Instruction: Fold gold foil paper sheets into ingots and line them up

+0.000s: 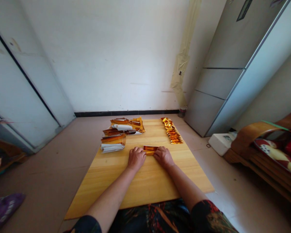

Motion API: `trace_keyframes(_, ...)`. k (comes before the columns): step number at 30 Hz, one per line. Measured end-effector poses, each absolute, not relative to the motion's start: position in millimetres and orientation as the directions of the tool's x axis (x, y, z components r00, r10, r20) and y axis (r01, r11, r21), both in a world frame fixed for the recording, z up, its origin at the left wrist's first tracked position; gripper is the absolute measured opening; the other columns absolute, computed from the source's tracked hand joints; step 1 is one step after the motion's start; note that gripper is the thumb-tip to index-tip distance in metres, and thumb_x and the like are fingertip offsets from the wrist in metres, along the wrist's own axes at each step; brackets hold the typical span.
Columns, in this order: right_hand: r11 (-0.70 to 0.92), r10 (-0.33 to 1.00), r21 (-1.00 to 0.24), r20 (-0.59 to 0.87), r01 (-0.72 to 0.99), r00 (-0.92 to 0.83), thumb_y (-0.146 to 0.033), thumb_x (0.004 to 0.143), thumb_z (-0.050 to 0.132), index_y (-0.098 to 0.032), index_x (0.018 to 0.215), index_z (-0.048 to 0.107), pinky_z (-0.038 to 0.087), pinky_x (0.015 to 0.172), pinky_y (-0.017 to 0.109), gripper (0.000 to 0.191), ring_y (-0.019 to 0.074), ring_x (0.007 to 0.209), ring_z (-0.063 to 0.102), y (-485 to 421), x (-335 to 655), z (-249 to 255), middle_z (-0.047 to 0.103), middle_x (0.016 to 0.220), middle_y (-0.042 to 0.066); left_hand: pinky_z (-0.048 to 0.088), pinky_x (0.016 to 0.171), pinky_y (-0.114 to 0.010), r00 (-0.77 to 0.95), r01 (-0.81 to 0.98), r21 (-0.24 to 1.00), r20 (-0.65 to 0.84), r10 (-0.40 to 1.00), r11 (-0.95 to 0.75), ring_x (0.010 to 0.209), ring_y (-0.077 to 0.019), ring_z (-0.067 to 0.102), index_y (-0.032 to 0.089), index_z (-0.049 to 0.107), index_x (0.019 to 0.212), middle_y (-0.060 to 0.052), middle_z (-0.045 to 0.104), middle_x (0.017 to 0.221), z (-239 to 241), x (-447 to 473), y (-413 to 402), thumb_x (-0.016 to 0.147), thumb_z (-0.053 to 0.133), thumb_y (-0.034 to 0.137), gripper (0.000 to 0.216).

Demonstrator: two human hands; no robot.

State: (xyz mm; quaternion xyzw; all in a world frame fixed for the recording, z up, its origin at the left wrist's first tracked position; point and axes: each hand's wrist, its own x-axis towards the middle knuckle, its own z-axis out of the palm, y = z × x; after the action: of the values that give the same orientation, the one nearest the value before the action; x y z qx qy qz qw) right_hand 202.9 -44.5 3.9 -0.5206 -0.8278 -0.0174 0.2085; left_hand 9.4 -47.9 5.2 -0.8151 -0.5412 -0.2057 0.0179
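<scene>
I have both hands at the middle of the tabletop, knuckles up, on one small piece of gold foil that lies flat between them. My left hand covers its left end and my right hand its right end. The fingers of each are curled close together and bear down on the foil. The tips are hidden under the knuckles, so I cannot tell whether they pinch an edge or only press.

The work looks like creasing, and I judge it goes best with the foil held flat on the wood. One hand should pin while the other runs the fold, with even pressure, because thin foil wrinkles and tears if dragged.

For room, the near half of the tabletop is bare, and the arms have free travel toward me. Beyond the left hand sit stacks of gold sheets, near but apart. Beyond the right hand a row of folded pieces runs close along the right edge — a wide sweep there could knock them to the floor. The far edge is well clear of the hands.
</scene>
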Motion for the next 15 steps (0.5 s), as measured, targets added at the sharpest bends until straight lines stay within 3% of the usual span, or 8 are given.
trace_keyframes(6, 0.407, 0.889, -0.268, 0.338, 0.873, -0.31, -0.032, 0.089, 0.054, -0.024, 0.079, 0.07, 0.032, 0.077, 0.027, 0.021, 0.0158, 0.088, 0.052, -47.8, 206.7, 6.4, 0.064, 0.09, 0.002, 0.04, 0.083, -0.033, 0.459, 0.828, 0.185, 0.318, 0.829, -0.529, 0.092, -0.0193, 0.052, 0.02, 0.066, 0.079, -0.006, 0.065, 0.09, 5.1, 7.0, -39.8, 0.092, 0.042, 0.025, 0.028)
trace_keyframes(11, 0.299, 0.94, -0.339, 0.266, 0.892, -0.214, -0.03, 0.089, 0.053, -0.021, 0.078, 0.068, 0.033, 0.076, 0.026, 0.021, 0.0152, 0.087, 0.053, -43.7, 207.2, 10.6, 0.065, 0.09, 0.003, 0.04, 0.083, -0.031, 0.393, 0.833, 0.279, 0.308, 0.866, -0.477, 0.088, -0.0175, 0.053, 0.019, 0.065, 0.075, -0.006, 0.064, 0.087, 6.6, 10.1, -34.3, 0.09, 0.046, 0.021, 0.025)
trace_keyframes(15, 0.316, 0.939, -0.367, 0.257, 0.875, -0.231, -0.03, 0.089, 0.051, -0.021, 0.082, 0.067, 0.033, 0.077, 0.026, 0.02, 0.0163, 0.089, 0.053, -40.1, 207.6, 12.5, 0.064, 0.091, 0.004, 0.041, 0.082, -0.028, 0.342, 0.837, 0.339, 0.29, 0.894, -0.43, 0.088, -0.0162, 0.054, 0.018, 0.065, 0.072, -0.005, 0.063, 0.085, 6.4, 13.5, -30.5, 0.088, 0.047, 0.019, 0.024)
